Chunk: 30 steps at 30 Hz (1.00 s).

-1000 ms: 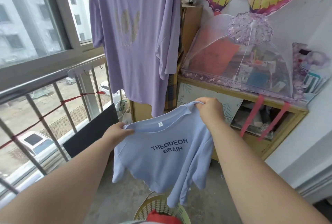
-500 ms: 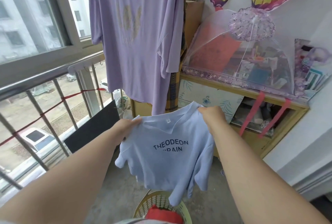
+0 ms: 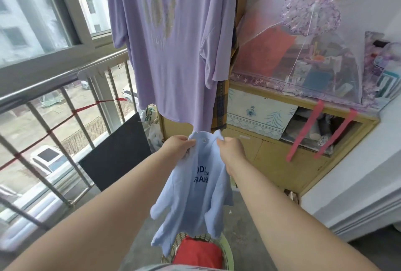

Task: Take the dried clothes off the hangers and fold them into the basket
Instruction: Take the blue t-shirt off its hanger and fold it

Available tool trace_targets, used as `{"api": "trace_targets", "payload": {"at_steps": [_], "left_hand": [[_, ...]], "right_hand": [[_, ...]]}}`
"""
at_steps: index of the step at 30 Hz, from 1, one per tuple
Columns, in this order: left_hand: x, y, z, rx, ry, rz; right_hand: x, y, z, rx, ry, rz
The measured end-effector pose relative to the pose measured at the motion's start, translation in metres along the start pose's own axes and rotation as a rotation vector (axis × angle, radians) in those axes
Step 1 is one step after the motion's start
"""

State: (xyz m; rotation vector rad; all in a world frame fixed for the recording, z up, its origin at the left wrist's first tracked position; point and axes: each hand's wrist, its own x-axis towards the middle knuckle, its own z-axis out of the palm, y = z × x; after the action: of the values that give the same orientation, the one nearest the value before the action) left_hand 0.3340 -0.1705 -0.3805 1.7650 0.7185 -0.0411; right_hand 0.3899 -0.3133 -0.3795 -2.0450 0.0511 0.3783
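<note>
A light blue shirt (image 3: 191,201) with dark lettering hangs folded lengthwise in front of me. My left hand (image 3: 176,145) pinches one shoulder and my right hand (image 3: 231,151) pinches the other, the two close together at the collar. Its hem dangles just above a pale green basket (image 3: 229,251) at the bottom centre, which holds a red garment (image 3: 198,253). A long lilac shirt (image 3: 173,38) hangs above, behind the blue one; its hanger is out of view.
A metal balcony railing (image 3: 50,79) with a window above runs along the left. A black panel (image 3: 115,151) leans against it. A yellow cabinet (image 3: 282,151) with a mesh food cover (image 3: 303,53) on top stands right. Grey concrete floor surrounds the basket.
My hands have come together, bringing the blue shirt's shoulders side by side, so the shirt now hangs narrow and folded. The view has tilted down, showing more of the basket.
</note>
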Motion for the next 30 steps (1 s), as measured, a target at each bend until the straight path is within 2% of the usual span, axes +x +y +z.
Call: {"api": "trace_targets", "payload": {"at_steps": [5, 10, 14, 17, 19, 20, 23, 24, 26, 27, 30], "left_hand": [[-0.007, 0.004, 0.016, -0.008, -0.092, 0.029], [-0.011, 0.010, 0.014, -0.128, -0.120, 0.003], [-0.017, 0.014, 0.014, -0.202, -0.198, -0.018], [-0.022, 0.017, 0.019, -0.226, -0.297, -0.018], [-0.019, 0.015, 0.022, -0.226, -0.306, -0.017], [-0.014, 0.012, 0.023, -0.115, -0.230, 0.036], [0.001, 0.004, 0.020, 0.522, 0.086, 0.395], [0.003, 0.003, 0.017, 0.668, 0.096, 0.534], [0.004, 0.005, 0.016, 0.913, 0.015, 0.749], [0.004, 0.008, 0.017, 1.011, -0.039, 0.795], [0.006, 0.017, 0.021, 1.134, -0.131, 0.753]], "right_hand": [[-0.008, -0.005, 0.017, -0.175, -0.132, -0.133], [-0.009, -0.003, 0.012, -0.080, -0.285, -0.208], [-0.004, 0.001, 0.007, -0.028, -0.314, -0.161], [0.000, 0.007, 0.002, -0.029, -0.300, -0.188], [0.005, 0.013, -0.001, -0.027, -0.301, -0.189], [0.008, 0.015, -0.003, -0.028, -0.308, -0.180], [0.012, 0.019, -0.011, -0.073, -0.347, -0.171], [0.013, 0.019, -0.013, -0.078, -0.368, -0.177], [0.013, 0.020, -0.018, -0.093, -0.426, -0.209], [0.013, 0.020, -0.020, -0.111, -0.451, -0.234], [0.014, 0.022, -0.027, -0.141, -0.458, -0.289]]}}
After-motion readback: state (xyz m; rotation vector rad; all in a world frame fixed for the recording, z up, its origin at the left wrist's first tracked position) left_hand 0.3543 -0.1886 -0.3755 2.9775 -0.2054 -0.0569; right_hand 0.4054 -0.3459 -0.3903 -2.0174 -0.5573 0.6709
